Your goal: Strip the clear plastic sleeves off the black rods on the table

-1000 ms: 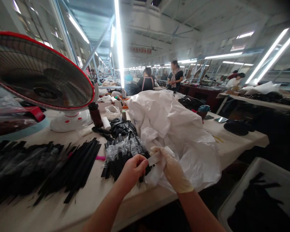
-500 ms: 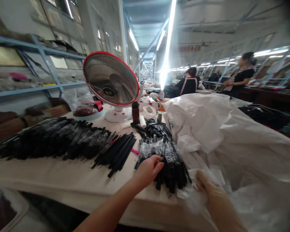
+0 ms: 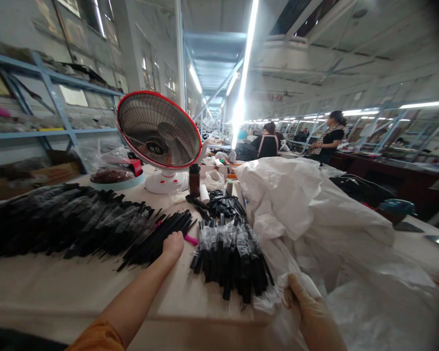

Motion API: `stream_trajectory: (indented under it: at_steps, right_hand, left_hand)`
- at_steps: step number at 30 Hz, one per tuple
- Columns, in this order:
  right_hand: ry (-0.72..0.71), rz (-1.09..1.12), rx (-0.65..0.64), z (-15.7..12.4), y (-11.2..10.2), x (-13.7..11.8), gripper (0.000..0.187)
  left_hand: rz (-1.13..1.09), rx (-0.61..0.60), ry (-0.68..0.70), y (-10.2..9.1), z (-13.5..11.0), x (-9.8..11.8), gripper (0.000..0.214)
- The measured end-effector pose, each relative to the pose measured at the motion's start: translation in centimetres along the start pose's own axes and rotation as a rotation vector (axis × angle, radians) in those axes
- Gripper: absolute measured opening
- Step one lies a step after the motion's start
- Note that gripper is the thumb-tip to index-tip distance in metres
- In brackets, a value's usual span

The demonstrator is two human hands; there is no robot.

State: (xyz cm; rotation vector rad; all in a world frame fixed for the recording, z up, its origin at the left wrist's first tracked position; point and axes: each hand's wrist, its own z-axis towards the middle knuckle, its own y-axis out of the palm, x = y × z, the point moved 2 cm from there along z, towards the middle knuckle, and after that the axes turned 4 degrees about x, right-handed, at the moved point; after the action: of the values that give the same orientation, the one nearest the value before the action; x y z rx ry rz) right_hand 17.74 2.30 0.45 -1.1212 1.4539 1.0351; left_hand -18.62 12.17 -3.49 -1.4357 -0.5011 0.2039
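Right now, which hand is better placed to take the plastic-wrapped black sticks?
Probably the left hand: it looks free, resting on loose black sticks beside that bundle, while the gloved right hand grips the white sack.

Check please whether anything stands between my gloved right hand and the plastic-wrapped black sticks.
Yes: a fold of the white woven sack lies between the gloved right hand and the plastic-wrapped black sticks, reaching the right side of the bundle. Nothing else visible stands there.

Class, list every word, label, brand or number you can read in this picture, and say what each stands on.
No text can be read for certain.
The round badge at the middle of the fan has marks too small to read.
The red banner on the far wall is too blurred to read.
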Motion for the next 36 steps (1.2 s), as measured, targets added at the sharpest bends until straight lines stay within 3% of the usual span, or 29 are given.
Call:
stream_trajectory:
  at_steps: [3, 7, 9, 11, 13, 14, 16, 18, 21, 27, 33, 36]
  right_hand:
    - [-0.041, -0.043, 0.023, 0.1, -1.5, 0.6, 0.021]
    - [-0.074, 0.078, 0.048, 0.4, -1.2, 0.6, 0.026]
    - [-0.014, 0.218, 0.033, 0.6, 0.0, 0.2, 0.018]
    - [0.041, 0.343, 0.017, 1.1, 1.4, -0.4, 0.031]
    - [0.069, 0.435, -0.023, 1.9, 2.5, -0.9, 0.038]
    - [0.074, 0.483, -0.043, 2.3, 2.9, -1.1, 0.039]
    - [0.078, 0.585, -0.072, 2.9, 3.3, -1.4, 0.038]
    - [0.072, 0.639, -0.062, 3.1, 3.3, -1.7, 0.036]
    - [0.065, 0.621, -0.066, 2.6, 3.2, -2.1, 0.037]
    - [0.0, 0.425, -0.005, 2.0, 3.4, -2.0, 0.041]
    - [-0.097, 0.25, 0.06, 2.3, 3.0, -2.6, 0.03]
    - [-0.156, 0.121, 0.022, 1.6, 3.7, -3.1, 0.028]
  left_hand:
    - [-0.088, -0.013, -0.033, -0.8, 0.6, -0.7, 0.03]
    - [-0.287, -0.018, -0.031, -3.1, -0.4, -1.2, 0.026]
    - [-0.418, -0.062, 0.032, -4.1, -2.5, -0.5, 0.021]
    - [-0.549, -0.144, 0.14, -4.7, -5.5, 0.6, 0.017]
    - [-0.667, -0.276, 0.262, -4.8, -8.9, 1.9, 0.025]
    - [-0.843, -0.4, 0.297, -4.7, -10.6, 2.6, 0.031]
    - [-1.096, -0.487, 0.254, -4.9, -13.4, 3.7, 0.035]
    - [-1.203, -0.502, 0.196, -5.3, -15.3, 4.9, 0.035]
    - [-1.192, -0.432, 0.2, -6.4, -16.4, 6.7, 0.028]
    - [-0.925, -0.258, 0.454, -6.6, -15.3, 7.5, 0.015]
    - [-0.781, -0.273, 0.499, -5.9, -15.5, 6.4, 0.014]
    - [-0.772, -0.297, 0.503, -6.2, -15.5, 6.9, 0.013]
